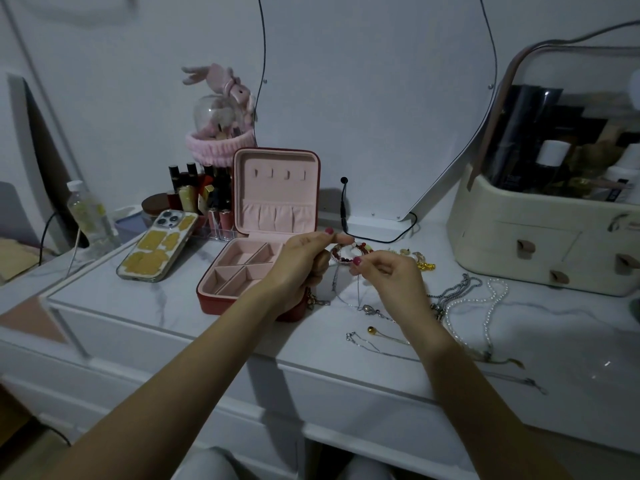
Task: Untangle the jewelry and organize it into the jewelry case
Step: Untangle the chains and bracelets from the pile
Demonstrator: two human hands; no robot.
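Untangling step: left hand [304, 252] and right hand [388, 271], slightly apart, each pinch the red beaded bracelet [346, 252] just right of the open jewelry case [273, 188]; next, freeing its dangling silver chain [358, 292] likely demands fine pulls.

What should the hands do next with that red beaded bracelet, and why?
Probably ease the thin chain free of the bracelet. The left hand and right hand both pinch the bracelet in the air, the chain dangles from it, and the case compartments in view look empty.
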